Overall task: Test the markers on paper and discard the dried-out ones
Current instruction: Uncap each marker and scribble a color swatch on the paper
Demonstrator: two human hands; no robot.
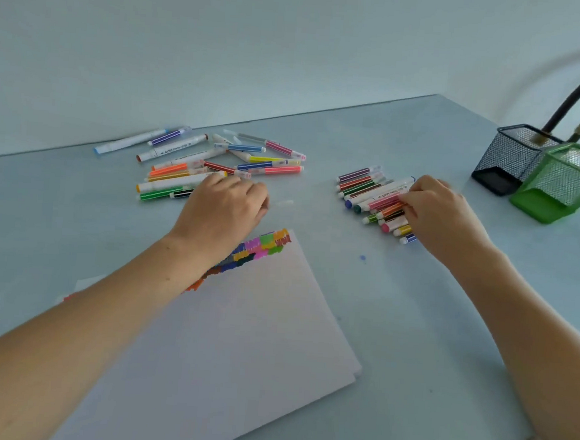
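Observation:
A white sheet of paper (239,336) lies tilted on the table, with several coloured test scribbles (263,243) along its top edge. Beyond it on the left sprawls a loose pile of markers (217,159). My left hand (224,211) rests at the near edge of that pile, fingers curled down over the markers; whether it grips one is hidden. To the right, a neat row of markers (372,194) lies side by side. My right hand (433,212) sits on that row, its fingertips pinching a pink marker (384,201).
A black mesh pen holder (512,159) and a green mesh pen holder (559,183) stand at the far right. A small blue ink spot (362,258) marks the table. The wall runs close behind the table, and the table's edge lies at the bottom right.

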